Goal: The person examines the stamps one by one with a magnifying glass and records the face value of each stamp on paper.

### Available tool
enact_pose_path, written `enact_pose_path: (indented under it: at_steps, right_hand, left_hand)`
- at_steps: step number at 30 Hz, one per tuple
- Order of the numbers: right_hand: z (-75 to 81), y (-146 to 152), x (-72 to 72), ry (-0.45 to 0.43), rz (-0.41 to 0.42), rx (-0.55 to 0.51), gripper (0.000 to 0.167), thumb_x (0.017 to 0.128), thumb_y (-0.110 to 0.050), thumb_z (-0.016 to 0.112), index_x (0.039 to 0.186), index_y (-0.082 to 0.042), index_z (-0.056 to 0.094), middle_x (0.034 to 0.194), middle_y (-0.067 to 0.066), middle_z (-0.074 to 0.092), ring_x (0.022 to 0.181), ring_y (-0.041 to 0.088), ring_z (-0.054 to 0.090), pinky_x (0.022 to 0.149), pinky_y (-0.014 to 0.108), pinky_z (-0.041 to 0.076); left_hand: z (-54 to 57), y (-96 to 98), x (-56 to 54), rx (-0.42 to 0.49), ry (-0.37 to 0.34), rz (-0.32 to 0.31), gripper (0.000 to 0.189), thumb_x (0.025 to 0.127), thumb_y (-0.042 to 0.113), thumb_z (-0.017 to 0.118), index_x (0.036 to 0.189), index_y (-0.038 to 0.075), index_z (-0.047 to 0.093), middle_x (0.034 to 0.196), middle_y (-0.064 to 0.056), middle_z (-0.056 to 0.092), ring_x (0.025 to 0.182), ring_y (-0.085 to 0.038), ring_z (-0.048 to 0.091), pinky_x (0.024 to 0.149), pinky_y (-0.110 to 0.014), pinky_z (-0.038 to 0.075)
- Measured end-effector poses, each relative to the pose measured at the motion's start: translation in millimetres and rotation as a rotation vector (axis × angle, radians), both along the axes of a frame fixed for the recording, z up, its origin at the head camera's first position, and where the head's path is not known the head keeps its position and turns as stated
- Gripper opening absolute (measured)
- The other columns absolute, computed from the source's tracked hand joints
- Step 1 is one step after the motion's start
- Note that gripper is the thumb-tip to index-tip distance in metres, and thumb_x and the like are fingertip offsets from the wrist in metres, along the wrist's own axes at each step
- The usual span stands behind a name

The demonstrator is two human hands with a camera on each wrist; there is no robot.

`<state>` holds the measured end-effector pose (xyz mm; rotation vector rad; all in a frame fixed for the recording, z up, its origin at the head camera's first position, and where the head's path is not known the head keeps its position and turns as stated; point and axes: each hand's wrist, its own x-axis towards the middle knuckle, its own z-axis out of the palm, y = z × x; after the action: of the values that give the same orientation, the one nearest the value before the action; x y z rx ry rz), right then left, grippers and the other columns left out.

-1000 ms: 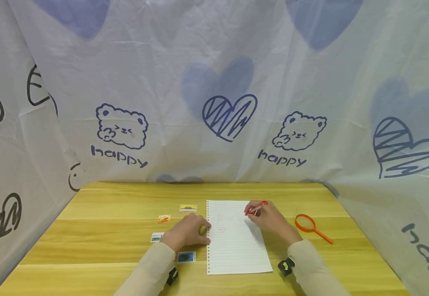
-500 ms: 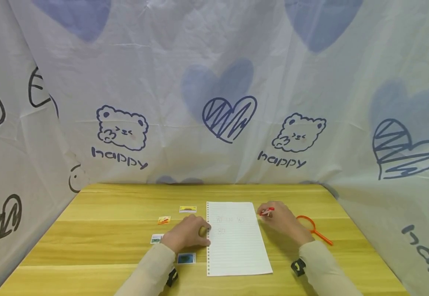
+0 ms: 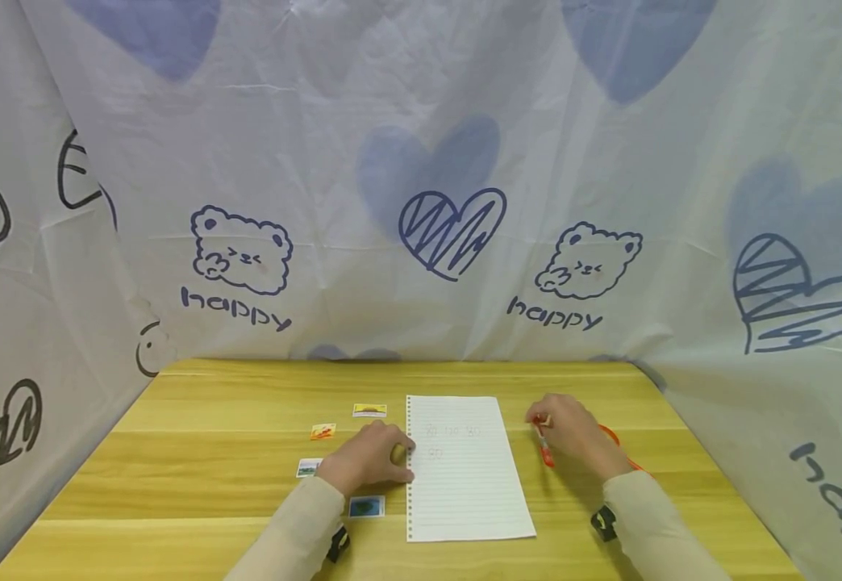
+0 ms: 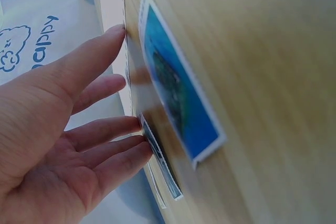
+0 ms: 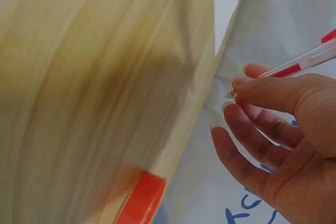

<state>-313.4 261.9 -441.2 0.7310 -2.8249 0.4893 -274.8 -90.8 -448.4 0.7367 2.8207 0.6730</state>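
My left hand [image 3: 366, 461] rests at the punched left edge of a lined sheet of paper [image 3: 472, 492], thumb and fingertips touching down there, fingers loosely extended. Faint red writing shows near the sheet's top. To the right of the paper, above the table, my right hand [image 3: 573, 432] pinches a clear pen with red parts [image 3: 545, 452] between thumb and forefinger. The right wrist view shows the pen's barrel [image 5: 310, 59] slanting up from the fingertips, with the other fingers curved loosely. Behind that hand lies an orange magnifying glass [image 3: 610, 434], partly hidden.
Several small stamps lie around my left hand: a yellow one [image 3: 369, 411], an orange one [image 3: 323, 432], a landscape one [image 3: 309, 467] and a blue one [image 3: 366, 507]. The wooden table [image 3: 196, 484] meets a printed white cloth [image 3: 348, 266] behind it.
My right hand has moved right, off the paper and over toward the magnifying glass, carrying the pen. The pen has swung so its red end points toward me. My left hand stays in place.
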Motion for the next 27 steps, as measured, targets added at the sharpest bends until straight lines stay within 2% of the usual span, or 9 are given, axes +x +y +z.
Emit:
enact_pose_path:
  at_steps: [5, 12, 18, 27]
  right_hand:
    - [-0.4, 4, 0.0, -0.020, -0.018, 0.032, 0.027, 0.075, 0.012, 0.072, 0.091, -0.009, 0.080, 0.083, 0.004, 0.071, 0.077, 0.019, 0.063, 0.073, 0.039, 0.056]
    - [-3.6, 4, -0.5, -0.080, -0.057, 0.085, 0.026, 0.078, 0.011, 0.072, 0.090, -0.010, 0.079, 0.084, 0.004, 0.069, 0.079, 0.019, 0.061, 0.077, 0.043, 0.056]
    - [-9.6, 4, -3.4, -0.064, -0.030, 0.115, 0.022, 0.080, 0.011, 0.072, 0.086, -0.009, 0.079, 0.087, 0.005, 0.072, 0.084, 0.024, 0.066, 0.083, 0.048, 0.058]
    - [-10.6, 5, -3.8, -0.047, 0.010, 0.109, 0.025, 0.080, 0.014, 0.068, 0.083, -0.009, 0.078, 0.086, 0.004, 0.074, 0.082, 0.022, 0.067, 0.081, 0.046, 0.059]
  left_hand:
    - [-0.3, -0.3, -0.8, 0.001, 0.001, -0.003, 0.044, 0.083, 0.025, 0.087, 0.121, 0.006, 0.076, 0.124, -0.012, 0.075, 0.080, -0.016, 0.051, 0.071, -0.030, 0.041]
    - [0.4, -0.4, -0.7, 0.000, -0.003, -0.001, 0.045, 0.083, 0.026, 0.087, 0.121, 0.006, 0.076, 0.127, -0.012, 0.074, 0.086, -0.016, 0.052, 0.077, -0.033, 0.043]
    - [0.6, -0.3, -0.2, -0.008, -0.005, 0.005, 0.045, 0.083, 0.026, 0.087, 0.121, 0.006, 0.076, 0.128, -0.012, 0.074, 0.088, -0.015, 0.053, 0.079, -0.033, 0.045]
    - [1.8, -0.5, 2.1, -0.006, -0.007, 0.005, 0.044, 0.083, 0.025, 0.087, 0.121, 0.006, 0.076, 0.127, -0.012, 0.074, 0.087, -0.016, 0.052, 0.077, -0.033, 0.043]
